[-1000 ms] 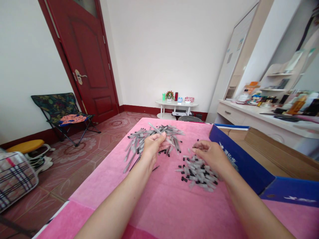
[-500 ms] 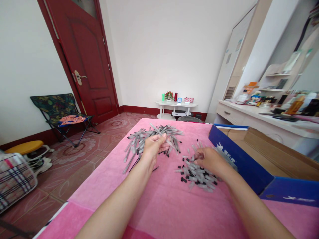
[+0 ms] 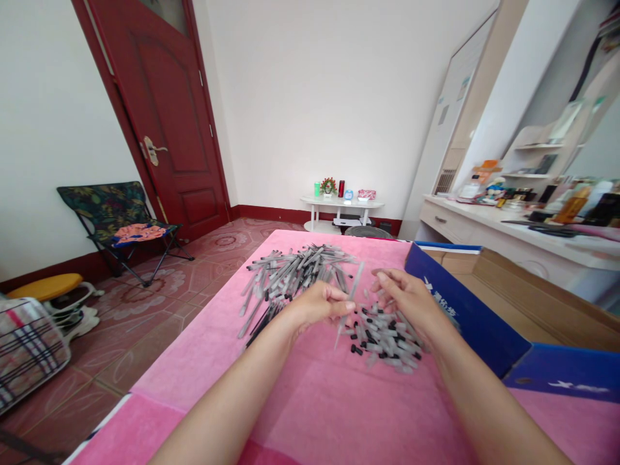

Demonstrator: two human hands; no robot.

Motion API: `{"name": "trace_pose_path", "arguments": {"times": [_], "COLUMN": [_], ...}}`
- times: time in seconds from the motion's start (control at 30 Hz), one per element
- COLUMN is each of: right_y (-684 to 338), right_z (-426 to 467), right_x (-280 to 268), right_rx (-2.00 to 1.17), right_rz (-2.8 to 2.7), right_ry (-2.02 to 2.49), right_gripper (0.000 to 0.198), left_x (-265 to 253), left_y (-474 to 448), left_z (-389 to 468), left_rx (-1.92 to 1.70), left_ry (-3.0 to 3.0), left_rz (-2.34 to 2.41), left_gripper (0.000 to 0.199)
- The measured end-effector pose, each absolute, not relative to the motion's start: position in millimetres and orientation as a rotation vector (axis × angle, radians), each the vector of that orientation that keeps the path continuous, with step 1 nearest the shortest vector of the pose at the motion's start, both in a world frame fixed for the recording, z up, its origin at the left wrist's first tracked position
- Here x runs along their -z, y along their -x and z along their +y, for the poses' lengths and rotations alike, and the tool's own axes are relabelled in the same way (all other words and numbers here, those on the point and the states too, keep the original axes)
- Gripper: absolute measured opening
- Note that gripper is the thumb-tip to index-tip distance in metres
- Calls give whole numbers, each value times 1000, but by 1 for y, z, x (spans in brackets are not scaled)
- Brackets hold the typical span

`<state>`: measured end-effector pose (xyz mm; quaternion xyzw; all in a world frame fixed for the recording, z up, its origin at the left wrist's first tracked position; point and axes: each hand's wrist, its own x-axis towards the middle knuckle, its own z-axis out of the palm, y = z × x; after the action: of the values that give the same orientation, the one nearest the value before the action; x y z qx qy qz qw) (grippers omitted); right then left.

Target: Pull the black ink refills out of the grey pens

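Between the thumb and fingers of my left hand (image 3: 322, 303) is a clear pen barrel (image 3: 357, 278), tilted and blurred, with its tapered tip pointing down. My right hand (image 3: 409, 297) hovers at the far edge of a heap of pen caps (image 3: 387, 342), some clear and some with black ends. Its thumb and fingertips are pinched together; what they hold, if anything, is too blurred to name. Beyond my left hand lies a loose pile of pen barrels (image 3: 290, 268), with thin dark refills (image 3: 259, 323) at its near side.
A pink cloth (image 3: 310, 400) covers the table. The blue cardboard box (image 3: 469, 316) stands open on the right, beside the caps. Farther off are a cluttered white dresser (image 3: 484, 219), a small white table (image 3: 343, 201) and a folding chair (image 3: 111, 213).
My left hand has moved right and nearer with the pen barrel, away from the barrel pile. My right hand has lifted slightly from the caps.
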<state>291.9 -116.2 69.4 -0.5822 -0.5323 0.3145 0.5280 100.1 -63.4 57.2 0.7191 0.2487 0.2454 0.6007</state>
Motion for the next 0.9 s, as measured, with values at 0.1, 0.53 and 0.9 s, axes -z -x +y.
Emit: {"name": "trace_pose_path", "arguments": {"times": [0.1, 0.53, 0.9], "right_y": [-289, -272, -220], "right_z": [-118, -118, -130], "right_x": [-71, -68, -24], "right_rx": [-840, -933, -1522], "right_rz": [-1256, -1081, -1600], "right_ry": [1349, 1177, 1447], "right_gripper": [35, 34, 26], "left_x": [-56, -39, -43], "left_y": [-102, -108, -96], "left_z": [-65, -58, -48], "left_rx": [-494, -557, -724], "left_ry": [-1812, -1859, -1542], "left_rz": [491, 524, 804], "left_gripper": [34, 32, 34]}}
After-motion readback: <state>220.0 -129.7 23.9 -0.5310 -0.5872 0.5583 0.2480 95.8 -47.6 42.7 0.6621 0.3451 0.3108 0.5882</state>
